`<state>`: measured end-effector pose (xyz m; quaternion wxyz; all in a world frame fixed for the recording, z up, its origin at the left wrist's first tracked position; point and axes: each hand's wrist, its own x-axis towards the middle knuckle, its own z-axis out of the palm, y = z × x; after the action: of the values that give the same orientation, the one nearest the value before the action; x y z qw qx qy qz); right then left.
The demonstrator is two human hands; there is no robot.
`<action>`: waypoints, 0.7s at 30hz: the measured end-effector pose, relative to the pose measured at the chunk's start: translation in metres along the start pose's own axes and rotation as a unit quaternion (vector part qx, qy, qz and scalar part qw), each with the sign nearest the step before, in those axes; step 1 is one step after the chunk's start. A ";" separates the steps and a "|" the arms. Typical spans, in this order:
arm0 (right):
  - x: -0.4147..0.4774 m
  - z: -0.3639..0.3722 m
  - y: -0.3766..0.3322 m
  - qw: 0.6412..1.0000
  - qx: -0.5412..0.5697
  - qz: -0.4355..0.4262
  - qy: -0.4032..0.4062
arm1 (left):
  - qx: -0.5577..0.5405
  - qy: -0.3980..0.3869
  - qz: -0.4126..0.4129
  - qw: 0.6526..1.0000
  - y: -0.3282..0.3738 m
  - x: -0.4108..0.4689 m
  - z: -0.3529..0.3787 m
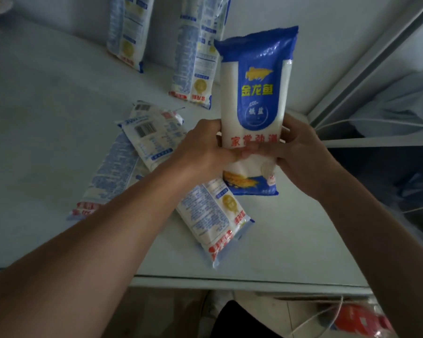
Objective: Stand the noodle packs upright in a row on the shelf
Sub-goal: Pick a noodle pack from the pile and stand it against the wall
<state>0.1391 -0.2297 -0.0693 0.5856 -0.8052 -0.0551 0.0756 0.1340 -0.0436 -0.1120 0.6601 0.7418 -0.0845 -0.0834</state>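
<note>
I hold one blue-and-white noodle pack (254,93) upright above the shelf (47,118), its front facing me. My left hand (203,147) grips its lower left side and my right hand (300,152) its lower right side. Two packs stand upright against the back wall: one (128,28) at the left, another (198,52) just left of the held pack. Three packs lie flat on the shelf: one (152,135) under my left wrist, one (110,176) left of my forearm, one (212,215) near the front edge.
The shelf's front edge (230,280) runs below my arms. A grey upright post (366,67) bounds the shelf at the right, with white cables (376,121) beyond it. Below the shelf lies a red-labelled bottle (361,320) on the floor.
</note>
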 end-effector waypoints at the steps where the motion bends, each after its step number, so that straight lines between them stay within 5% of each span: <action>1: -0.003 -0.001 0.001 1.000 -0.017 0.012 -0.005 | 0.006 0.007 -0.004 1.000 0.001 -0.002 0.001; 8: -0.008 -0.009 0.007 0.995 -0.082 0.054 0.036 | 0.035 -0.015 -0.013 0.999 0.007 0.001 0.002; 21: 0.085 0.003 0.025 0.974 0.067 -0.001 0.216 | 0.059 0.097 0.028 0.993 0.022 0.096 0.005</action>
<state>0.2225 -0.2195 -0.0992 0.6364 -0.7613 0.0771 -0.0975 0.2255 -0.0732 -0.0922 0.6221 0.7815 -0.0455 0.0124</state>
